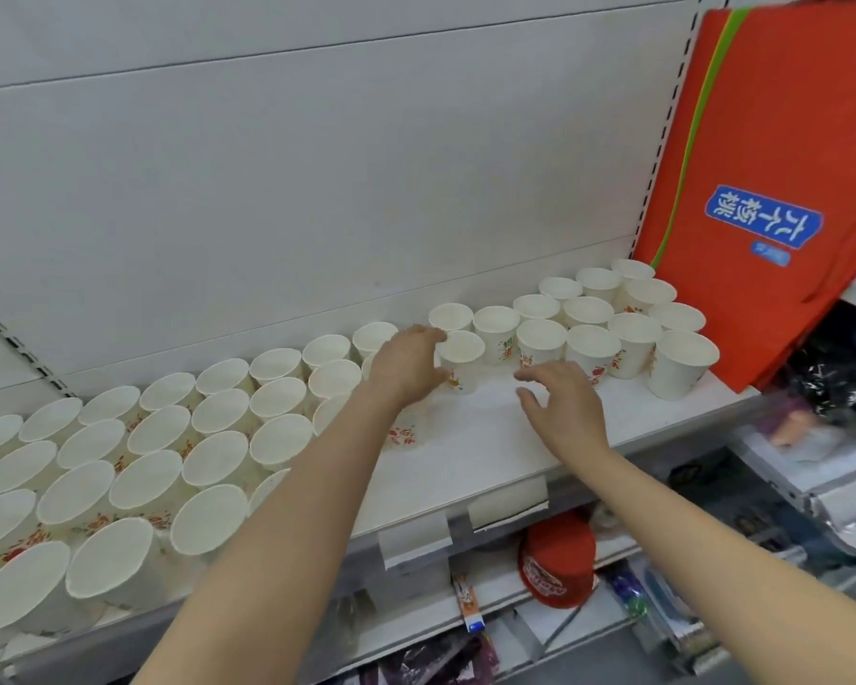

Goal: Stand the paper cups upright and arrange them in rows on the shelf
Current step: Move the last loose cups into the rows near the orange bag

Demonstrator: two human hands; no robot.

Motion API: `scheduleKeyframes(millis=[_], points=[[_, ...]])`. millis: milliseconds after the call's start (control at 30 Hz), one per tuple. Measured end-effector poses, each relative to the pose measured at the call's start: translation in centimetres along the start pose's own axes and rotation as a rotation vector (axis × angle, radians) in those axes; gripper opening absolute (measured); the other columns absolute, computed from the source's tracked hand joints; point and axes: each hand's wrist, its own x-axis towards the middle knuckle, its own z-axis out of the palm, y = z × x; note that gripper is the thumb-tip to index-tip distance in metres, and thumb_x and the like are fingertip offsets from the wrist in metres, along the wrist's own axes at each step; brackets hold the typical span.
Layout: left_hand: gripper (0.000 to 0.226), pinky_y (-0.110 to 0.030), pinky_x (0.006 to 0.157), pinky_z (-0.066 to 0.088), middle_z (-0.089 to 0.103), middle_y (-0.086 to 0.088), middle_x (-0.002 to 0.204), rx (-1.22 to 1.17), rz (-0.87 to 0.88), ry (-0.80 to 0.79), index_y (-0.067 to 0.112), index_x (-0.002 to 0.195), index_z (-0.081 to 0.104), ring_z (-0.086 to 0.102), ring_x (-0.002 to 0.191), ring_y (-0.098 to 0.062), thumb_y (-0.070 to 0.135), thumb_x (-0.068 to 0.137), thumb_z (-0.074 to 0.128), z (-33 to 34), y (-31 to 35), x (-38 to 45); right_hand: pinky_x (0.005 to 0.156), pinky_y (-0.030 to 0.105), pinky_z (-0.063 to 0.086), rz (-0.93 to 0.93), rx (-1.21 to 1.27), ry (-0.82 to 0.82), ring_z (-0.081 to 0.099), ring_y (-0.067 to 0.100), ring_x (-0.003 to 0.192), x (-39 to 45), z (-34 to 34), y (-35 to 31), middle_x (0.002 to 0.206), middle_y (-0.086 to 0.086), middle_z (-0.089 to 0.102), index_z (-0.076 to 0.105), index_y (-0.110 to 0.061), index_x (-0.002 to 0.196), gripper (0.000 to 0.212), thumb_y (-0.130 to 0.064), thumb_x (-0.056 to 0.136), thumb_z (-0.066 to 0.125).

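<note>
Left hand [406, 360] curls round an upright paper cup [460, 360] in the second row on the white shelf [490, 452]. Right hand [562, 402] hovers spread over bare shelf, holding nothing. Cup rows [169, 437] stand upright either side (front row gapped mid-shelf). Step: seating this cup in line. Next, probably: filling the gap in front without toppling neighbours.

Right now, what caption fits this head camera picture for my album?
Left hand grips a cup on the shelf among upright rows; right hand hovers open.
</note>
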Motion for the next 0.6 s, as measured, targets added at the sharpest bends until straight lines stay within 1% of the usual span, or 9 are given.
scheduleKeyframes(millis=[100, 133, 200, 300, 367, 400, 467, 533, 600], points=[[0.038, -0.036, 0.096, 0.039, 0.055, -0.003, 0.13, 0.247, 0.013, 0.033, 0.025, 0.124, 0.061, 0.048, 0.118, -0.027, 0.023, 0.086, 0.064, 1.8, 1.1, 1.7, 0.076, 0.027, 0.033, -0.086, -0.114, 0.054, 0.054, 0.026, 0.096, 1.6, -2.0, 2.4, 0.097, -0.001, 0.07, 0.072, -0.015, 0.099, 0.018, -0.01, 0.082, 0.069], [0.031, -0.035, 0.092, 0.038, 0.058, -0.002, 0.125, 0.29, 0.014, 0.056, 0.024, 0.116, 0.066, 0.049, 0.114, -0.027, 0.019, 0.086, 0.061, 2.1, 1.3, 2.0, 0.075, 0.028, 0.033, -0.106, -0.149, 0.053, 0.054, 0.026, 0.094, 2.4, -2.6, 3.1, 0.095, -0.001, 0.071, 0.073, -0.015, 0.097, 0.017, -0.01, 0.081, 0.069], [0.025, -0.034, 0.085, 0.038, 0.062, -0.002, 0.116, 0.29, 0.001, 0.105, 0.024, 0.103, 0.071, 0.051, 0.106, -0.026, 0.014, 0.084, 0.058, 2.4, 1.5, 2.2, 0.075, 0.031, 0.037, -0.149, -0.21, 0.042, 0.054, 0.026, 0.091, 3.7, -3.1, 3.9, 0.091, -0.001, 0.071, 0.073, -0.016, 0.094, 0.015, -0.01, 0.08, 0.07], [0.018, -0.035, 0.082, 0.044, 0.062, -0.002, 0.113, 0.155, -0.032, 0.143, 0.021, 0.094, 0.073, 0.055, 0.102, -0.027, 0.015, 0.081, 0.064, 1.7, 1.9, 2.0, 0.076, 0.034, 0.036, -0.27, -0.295, 0.018, 0.053, 0.028, 0.09, 5.8, -3.4, 4.3, 0.09, 0.0, 0.07, 0.073, -0.016, 0.095, 0.019, -0.011, 0.077, 0.073], [0.01, -0.034, 0.079, 0.046, 0.059, 0.001, 0.116, 0.022, -0.055, 0.154, 0.02, 0.09, 0.072, 0.057, 0.102, -0.023, 0.02, 0.081, 0.068, 0.7, 2.0, 1.2, 0.082, 0.033, 0.028, -0.324, -0.403, -0.093, 0.048, 0.027, 0.1, 7.1, -3.1, 4.0, 0.1, 0.0, 0.068, 0.07, -0.018, 0.104, 0.021, -0.022, 0.084, 0.066], [0.007, -0.032, 0.076, 0.044, 0.058, 0.004, 0.116, -0.037, -0.067, 0.161, 0.019, 0.088, 0.071, 0.057, 0.102, -0.02, 0.022, 0.081, 0.069, 0.3, 1.9, 0.7, 0.084, 0.033, 0.025, -0.333, -0.464, -0.16, 0.045, 0.026, 0.105, 7.7, -2.8, 3.8, 0.103, -0.001, 0.066, 0.068, -0.019, 0.107, 0.023, -0.028, 0.087, 0.062], [0.004, -0.029, 0.074, 0.04, 0.056, 0.008, 0.115, -0.125, -0.092, 0.181, 0.023, 0.081, 0.069, 0.056, 0.102, -0.013, 0.027, 0.082, 0.07, -0.5, 1.8, -0.6, 0.084, 0.033, 0.021, -0.314, -0.544, -0.239, 0.043, 0.024, 0.107, 8.5, -2.6, 3.4, 0.103, -0.002, 0.066, 0.067, -0.022, 0.105, 0.023, -0.034, 0.089, 0.056], [0.008, -0.033, 0.08, 0.046, 0.059, 0.01, 0.11, -0.206, -0.096, 0.218, 0.028, 0.075, 0.066, 0.055, 0.103, -0.011, 0.03, 0.081, 0.071, -1.1, 1.5, -2.0, 0.082, 0.034, 0.019, -0.297, -0.566, -0.245, 0.045, 0.023, 0.104, 8.8, -2.2, 3.4, 0.098, -0.002, 0.067, 0.068, -0.024, 0.098, 0.018, -0.032, 0.089, 0.054], [0.01, -0.038, 0.087, 0.048, 0.06, 0.011, 0.105, -0.285, -0.11, 0.273, 0.026, 0.073, 0.067, 0.055, 0.106, -0.01, 0.028, 0.081, 0.073, -1.7, 1.4, -3.8, 0.08, 0.034, 0.019, -0.3, -0.566, -0.227, 0.048, 0.022, 0.099, 8.8, -2.2, 3.4, 0.092, -0.002, 0.068, 0.07, -0.026, 0.092, 0.016, -0.027, 0.087, 0.055]])
